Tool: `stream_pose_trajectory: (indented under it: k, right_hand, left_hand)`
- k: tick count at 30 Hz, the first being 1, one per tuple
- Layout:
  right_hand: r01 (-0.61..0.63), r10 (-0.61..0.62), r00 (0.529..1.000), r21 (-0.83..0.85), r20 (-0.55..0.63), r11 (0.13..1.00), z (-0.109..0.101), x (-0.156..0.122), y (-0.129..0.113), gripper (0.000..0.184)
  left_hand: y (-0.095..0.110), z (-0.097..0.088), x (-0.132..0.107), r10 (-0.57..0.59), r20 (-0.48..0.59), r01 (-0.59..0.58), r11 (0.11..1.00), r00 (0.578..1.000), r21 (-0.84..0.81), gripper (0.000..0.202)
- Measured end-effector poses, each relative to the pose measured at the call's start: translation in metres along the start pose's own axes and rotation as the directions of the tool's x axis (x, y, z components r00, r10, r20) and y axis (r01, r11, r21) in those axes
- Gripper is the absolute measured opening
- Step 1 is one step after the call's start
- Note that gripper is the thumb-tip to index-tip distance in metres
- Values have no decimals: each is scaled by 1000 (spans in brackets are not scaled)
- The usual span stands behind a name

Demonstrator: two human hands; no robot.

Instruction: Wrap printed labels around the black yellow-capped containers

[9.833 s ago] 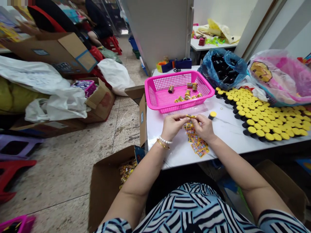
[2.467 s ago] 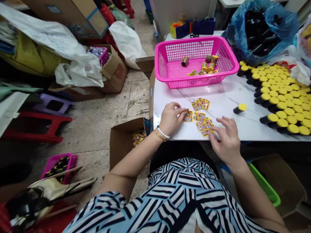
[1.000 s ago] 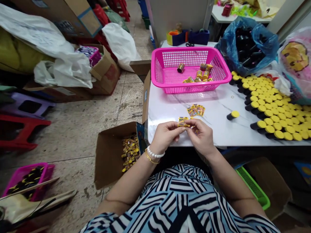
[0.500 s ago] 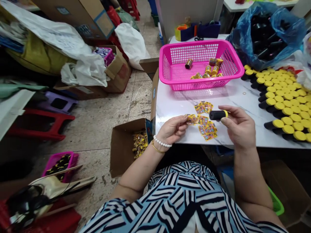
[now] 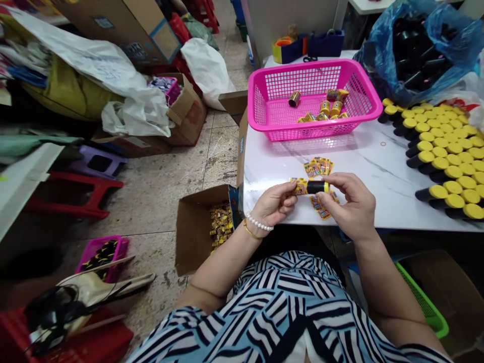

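My right hand (image 5: 350, 204) grips a small black tube with a yellow cap (image 5: 317, 187), held sideways above the white table (image 5: 363, 161). My left hand (image 5: 274, 204) pinches a yellow printed sticker (image 5: 300, 186) against the tube's left end. More loose stickers (image 5: 319, 166) lie on the table just beyond and under my hands. A pink basket (image 5: 272, 108) behind them holds several labelled tubes (image 5: 328, 110). Rows of unlabelled yellow-capped tubes (image 5: 440, 146) lie at the right.
A blue bag of black tubes (image 5: 419, 50) sits at the back right. An open cardboard box (image 5: 196, 232) with yellow items stands on the floor left of the table. Boxes, white bags, plastic stools and a small pink basket (image 5: 100, 254) crowd the floor at left.
My right hand brought the black tube leftward to meet the sticker in my left hand. Half a second ago the two were apart.
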State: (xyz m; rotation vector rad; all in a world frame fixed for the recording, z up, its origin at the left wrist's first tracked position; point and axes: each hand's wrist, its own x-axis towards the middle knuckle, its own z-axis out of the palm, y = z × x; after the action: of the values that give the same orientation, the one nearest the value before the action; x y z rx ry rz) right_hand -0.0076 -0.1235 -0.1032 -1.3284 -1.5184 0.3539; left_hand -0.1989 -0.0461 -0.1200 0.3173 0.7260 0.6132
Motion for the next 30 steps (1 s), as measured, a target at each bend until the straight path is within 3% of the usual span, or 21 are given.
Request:
stream_pose_trajectory:
  k: [2, 4, 7, 11, 13, 16, 19, 22, 25, 28, 30]
  right_hand:
    - [80, -79, 997, -50, 18, 996, 0, -2, -6, 32]
    - [80, -79, 996, -17, 32, 997, 2, -4, -8, 32]
    - [-66, 62, 998, 155, 35, 986, 9, -6, -3, 31]
    - [-225, 209, 974, 402, 84, 888, 19, -11, 13, 28]
    - [-217, 203, 976, 384, 76, 897, 21, -16, 15, 27]
    - [-125, 121, 992, 217, 35, 968, 22, -22, 15, 25]
    - [-47, 45, 999, 189, 17, 981, 27, -14, 23, 27]
    - [69, -66, 998, 276, -17, 959, 25, 13, 23, 25]
    - [170, -152, 984, 248, -87, 954, 9, 47, 8, 30]
    - [285, -257, 947, 130, -195, 950, -5, 80, -3, 34]
    - [309, -276, 929, 108, -247, 945, -9, 93, -3, 32]
  left_hand:
    - [-1, 2, -1, 28, -21, -27, 999, 999, 27, 24]
    - [-1, 4, -3, 63, -32, -60, 996, 998, 66, 28]
    - [0, 1, -7, 87, -10, -84, 981, 996, 176, 36]
    - [-3, -7, -6, 151, 4, -145, 941, 989, 306, 44]
    - [-7, -11, -8, 177, 4, -168, 928, 984, 334, 44]
    - [-14, -15, -9, 179, 23, -176, 921, 984, 348, 37]
    - [-7, -15, 5, 264, 91, -278, 873, 960, 402, 35]
    - [18, 1, 12, 338, 228, -405, 817, 913, 410, 28]
    - [48, 31, 2, 378, 349, -500, 772, 857, 392, 27]
    - [73, 56, -5, 459, 335, -558, 763, 823, 326, 32]
    - [82, 64, -5, 581, 268, -637, 736, 768, 231, 36]
